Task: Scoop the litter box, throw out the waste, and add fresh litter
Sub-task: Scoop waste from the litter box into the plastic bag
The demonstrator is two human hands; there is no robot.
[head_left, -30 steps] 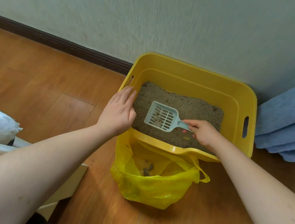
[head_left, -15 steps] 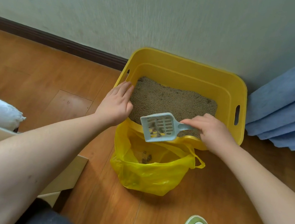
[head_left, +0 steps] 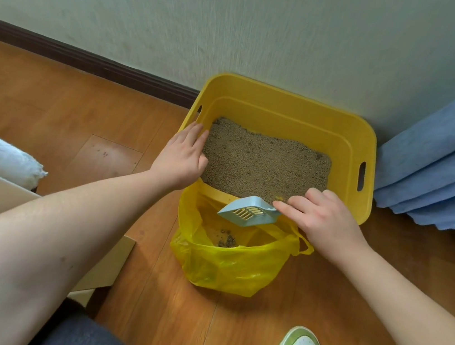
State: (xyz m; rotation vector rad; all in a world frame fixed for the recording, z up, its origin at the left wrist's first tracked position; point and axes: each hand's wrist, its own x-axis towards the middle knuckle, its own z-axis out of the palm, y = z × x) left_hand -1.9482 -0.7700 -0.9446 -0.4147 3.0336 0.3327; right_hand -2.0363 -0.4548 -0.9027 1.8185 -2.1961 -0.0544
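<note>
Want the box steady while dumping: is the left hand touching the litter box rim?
Touching. The head view shows the left hand resting on the left rim of the yellow litter box, its fingers lying over the edge.

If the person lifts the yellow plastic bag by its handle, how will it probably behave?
The yellow plastic bag looks thin and crumpled, so it would likely sag and lose its shape when lifted. Only a few waste clumps lie inside, so it is probably light. Its open mouth could fold shut, since nothing holds it except the litter box edge.
</note>
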